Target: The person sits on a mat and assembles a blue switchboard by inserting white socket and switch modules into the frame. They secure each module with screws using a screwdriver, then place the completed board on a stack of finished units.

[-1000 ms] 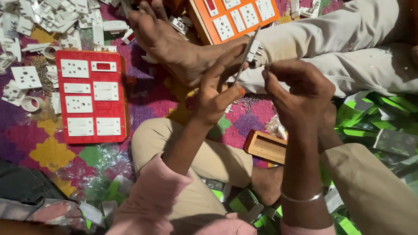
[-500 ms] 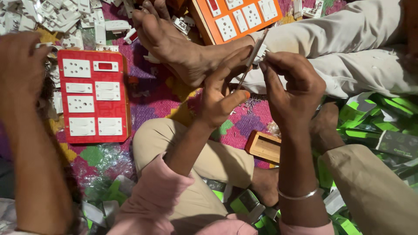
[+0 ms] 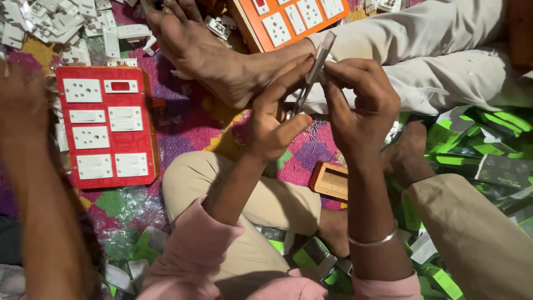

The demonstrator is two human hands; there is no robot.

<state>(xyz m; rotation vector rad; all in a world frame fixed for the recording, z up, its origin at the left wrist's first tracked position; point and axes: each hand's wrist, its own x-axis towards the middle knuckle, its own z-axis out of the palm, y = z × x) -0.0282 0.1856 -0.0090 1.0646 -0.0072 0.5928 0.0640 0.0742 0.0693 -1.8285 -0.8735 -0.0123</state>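
Metal strip [image 3: 313, 69], thin, stiff and light, likely slippery, held upright above the lap: right hand [image 3: 361, 105] pinches its upper end, left hand [image 3: 275, 125] its lower part; edges suit holding.

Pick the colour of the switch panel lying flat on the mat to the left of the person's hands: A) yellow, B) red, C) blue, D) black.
B: the switch panel is a red board set with white switches and sockets, lying on the patterned mat left of the left hand.
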